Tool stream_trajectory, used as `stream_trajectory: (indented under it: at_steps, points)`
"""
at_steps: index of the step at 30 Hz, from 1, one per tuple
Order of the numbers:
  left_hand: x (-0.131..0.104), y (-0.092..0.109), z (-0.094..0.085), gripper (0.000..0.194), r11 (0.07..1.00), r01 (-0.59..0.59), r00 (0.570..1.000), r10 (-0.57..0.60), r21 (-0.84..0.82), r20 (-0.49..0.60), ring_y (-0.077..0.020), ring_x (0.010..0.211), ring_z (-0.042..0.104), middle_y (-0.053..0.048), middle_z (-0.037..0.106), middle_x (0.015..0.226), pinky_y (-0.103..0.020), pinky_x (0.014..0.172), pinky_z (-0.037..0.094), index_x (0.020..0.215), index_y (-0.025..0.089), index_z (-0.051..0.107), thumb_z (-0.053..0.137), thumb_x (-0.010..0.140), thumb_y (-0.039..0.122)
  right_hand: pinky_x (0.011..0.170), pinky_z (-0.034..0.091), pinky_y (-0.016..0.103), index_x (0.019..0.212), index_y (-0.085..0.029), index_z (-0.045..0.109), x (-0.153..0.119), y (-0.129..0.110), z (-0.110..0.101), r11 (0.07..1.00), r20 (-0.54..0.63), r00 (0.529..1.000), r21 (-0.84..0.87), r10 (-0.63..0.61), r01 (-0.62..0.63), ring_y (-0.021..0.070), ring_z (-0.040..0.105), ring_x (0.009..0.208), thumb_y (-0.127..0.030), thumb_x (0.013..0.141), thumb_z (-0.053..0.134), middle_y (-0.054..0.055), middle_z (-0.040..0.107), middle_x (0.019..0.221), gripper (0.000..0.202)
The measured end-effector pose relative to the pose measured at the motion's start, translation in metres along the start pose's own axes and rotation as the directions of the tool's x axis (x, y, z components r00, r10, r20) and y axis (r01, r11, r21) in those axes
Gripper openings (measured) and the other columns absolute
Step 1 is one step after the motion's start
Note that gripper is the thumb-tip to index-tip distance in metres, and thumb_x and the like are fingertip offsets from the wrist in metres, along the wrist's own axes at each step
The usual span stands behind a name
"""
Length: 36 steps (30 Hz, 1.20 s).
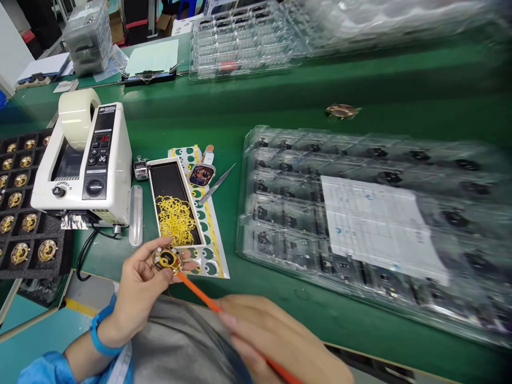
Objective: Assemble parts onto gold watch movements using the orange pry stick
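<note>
My left hand [138,288] holds a small round gold part [167,258] between thumb and fingers, just below a shallow black tray [168,178] of yellow rings [176,218]. My right hand [276,341], blurred at the bottom of the view, grips a thin orange stick [200,293] whose tip touches the right edge of the gold part. A blue band [100,333] circles my left wrist.
A white tape dispenser [86,160] stands at the left beside a black foam tray [18,213] of gold parts. A sticker sheet [208,229], tweezers [218,184] and a tally counter [141,168] lie near the ring tray. Stacked clear plastic trays [360,224] with a paper sheet fill the right.
</note>
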<state>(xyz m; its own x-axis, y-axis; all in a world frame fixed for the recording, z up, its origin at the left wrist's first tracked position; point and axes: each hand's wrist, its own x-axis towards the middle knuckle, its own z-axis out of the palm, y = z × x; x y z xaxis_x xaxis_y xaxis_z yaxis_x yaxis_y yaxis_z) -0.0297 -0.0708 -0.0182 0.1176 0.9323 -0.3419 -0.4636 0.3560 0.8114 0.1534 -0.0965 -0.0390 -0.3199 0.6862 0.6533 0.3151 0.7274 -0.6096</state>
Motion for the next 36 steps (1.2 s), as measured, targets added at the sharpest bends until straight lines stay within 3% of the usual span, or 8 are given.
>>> stream_trajectory:
  at_steps: [3, 7, 14, 18, 23, 28, 32, 36]
  points:
    - [-0.004, -0.004, 0.003, 0.035, 0.999, -0.045, 0.999, 0.046, 0.026, -0.004, -0.0250, 0.092, 0.076, -0.008, 0.079, 0.103, -0.029, 0.078, 0.063, 0.112, 0.022, 0.071, 0.083, 0.078, 0.025, 0.064, 0.064, 0.030, 0.108, -0.019, 0.068, 0.009, -0.002, 0.011, 0.990, -0.190, 0.973, 0.067, 0.133, -0.122, 0.0190, 0.074, 0.073, -0.004, 0.090, 0.056, 0.006, 0.076, 0.082, 0.026]
    - [-0.007, -0.008, 0.007, 0.035, 0.997, -0.077, 0.997, 0.077, 0.022, 0.002, -0.0243, 0.093, 0.076, -0.007, 0.079, 0.102, -0.029, 0.079, 0.063, 0.112, 0.023, 0.068, 0.082, 0.080, 0.029, 0.067, 0.064, 0.030, 0.107, -0.017, 0.067, 0.013, -0.002, 0.029, 0.992, -0.279, 0.952, 0.032, 0.129, -0.125, 0.0185, 0.073, 0.076, 0.000, 0.089, 0.055, 0.007, 0.075, 0.082, 0.027]
    - [-0.002, -0.005, 0.006, 0.030, 0.993, -0.101, 0.995, 0.101, 0.061, 0.005, -0.0237, 0.096, 0.075, -0.008, 0.079, 0.099, -0.026, 0.080, 0.061, 0.108, 0.019, 0.064, 0.078, 0.081, 0.021, 0.073, 0.064, 0.030, 0.099, -0.005, 0.068, 0.009, 0.000, 0.036, 0.932, -0.085, 0.982, -0.339, -0.169, 0.131, 0.0222, 0.074, 0.089, -0.002, 0.094, 0.054, 0.016, 0.076, 0.085, 0.015]
    - [0.000, -0.005, 0.003, 0.027, 0.995, -0.072, 0.997, 0.072, 0.069, -0.001, -0.0210, 0.091, 0.076, -0.006, 0.080, 0.093, -0.025, 0.081, 0.061, 0.104, 0.018, 0.066, 0.075, 0.079, 0.014, 0.072, 0.064, 0.032, 0.098, -0.004, 0.067, 0.013, 0.001, 0.031, 0.892, 0.022, 0.968, -0.385, -0.249, 0.238, 0.0238, 0.074, 0.085, -0.003, 0.096, 0.051, 0.017, 0.077, 0.085, 0.017]
    - [0.003, -0.006, -0.001, 0.023, 0.996, -0.030, 0.999, 0.032, 0.087, -0.025, -0.0205, 0.076, 0.077, -0.004, 0.078, 0.082, -0.021, 0.062, 0.062, 0.096, 0.016, 0.069, 0.080, 0.075, 0.018, 0.066, 0.060, 0.030, 0.102, -0.014, 0.068, 0.009, -0.001, 0.010, 0.985, -0.091, 0.996, -0.173, -0.021, 0.005, 0.0198, 0.071, 0.083, -0.016, 0.102, 0.046, 0.011, 0.074, 0.086, 0.022]
    - [0.004, -0.007, -0.002, 0.017, 0.991, -0.036, 0.999, 0.040, 0.129, -0.027, -0.0192, 0.064, 0.076, -0.004, 0.076, 0.071, -0.014, 0.046, 0.056, 0.082, 0.015, 0.066, 0.081, 0.074, 0.018, 0.066, 0.056, 0.036, 0.093, -0.019, 0.068, 0.003, -0.006, 0.001, 0.962, -0.281, 0.920, 0.052, 0.273, -0.269, 0.0249, 0.068, 0.085, -0.028, 0.103, 0.037, 0.011, 0.067, 0.087, 0.034]
    - [0.005, -0.009, 0.000, 0.011, 0.973, -0.134, 0.989, 0.142, 0.185, -0.028, -0.0148, 0.053, 0.072, -0.003, 0.076, 0.067, -0.011, 0.038, 0.049, 0.075, 0.016, 0.065, 0.076, 0.076, 0.014, 0.052, 0.049, 0.025, 0.091, -0.019, 0.061, 0.010, -0.013, 0.016, 0.962, -0.164, 0.951, -0.033, 0.261, -0.269, 0.0148, 0.061, 0.058, -0.019, 0.102, 0.041, 0.002, 0.060, 0.067, 0.023]
    - [0.000, -0.011, -0.001, 0.008, 0.916, -0.240, 0.967, 0.254, 0.322, 0.001, -0.0129, 0.059, 0.073, -0.004, 0.079, 0.078, -0.015, 0.055, 0.059, 0.084, 0.017, 0.072, 0.068, 0.082, 0.011, 0.054, 0.050, 0.023, 0.103, -0.015, 0.063, 0.016, -0.012, 0.035, 0.942, -0.153, 0.974, -0.267, 0.166, -0.202, 0.0132, 0.065, 0.060, -0.007, 0.094, 0.057, 0.004, 0.068, 0.074, 0.014]
